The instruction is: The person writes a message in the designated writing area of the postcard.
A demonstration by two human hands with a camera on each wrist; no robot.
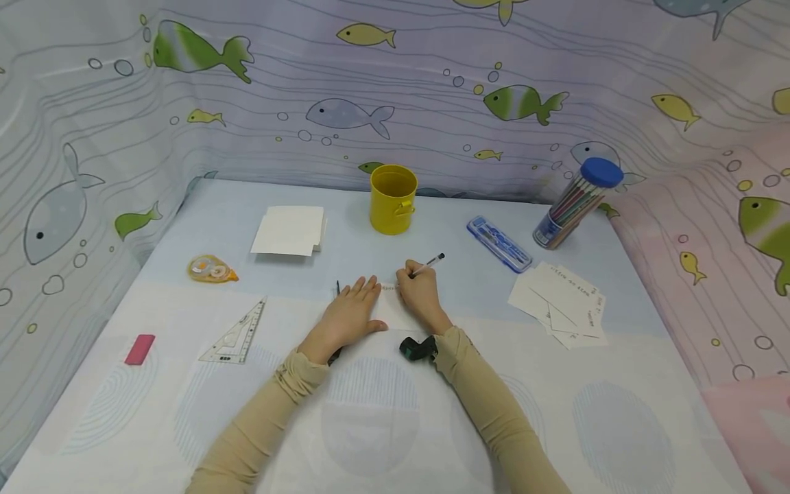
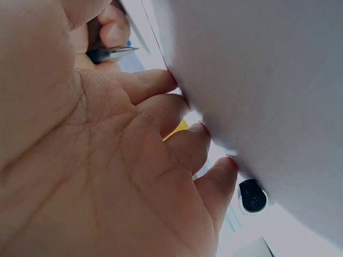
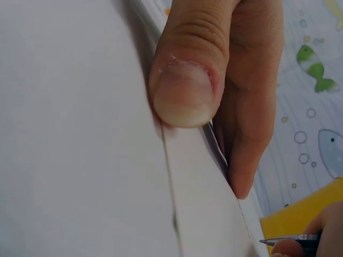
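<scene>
A white card (image 1: 400,315) lies on the table in front of me, with a short line of handwriting near its top edge. My left hand (image 1: 348,315) rests on the card's left side, fingers extended. My right hand (image 1: 422,291) grips a pen (image 1: 437,259) with a clear barrel, and its fingers hide the tip in the head view. The metal pen tip (image 2: 124,52) shows in the left wrist view. Beside the left fingertips is a slim dark object (image 1: 337,287), mostly hidden; its rounded black end (image 2: 252,195) appears in the left wrist view.
Written cards (image 1: 564,302) overlap at right. Behind them stand a blue flat case (image 1: 498,243) and a blue-lidded jar of pencils (image 1: 577,202). A yellow bucket (image 1: 393,213) and blank cards (image 1: 289,231) are at the back. Correction tape (image 1: 211,268), a set square (image 1: 237,336) and a pink eraser (image 1: 140,349) lie left.
</scene>
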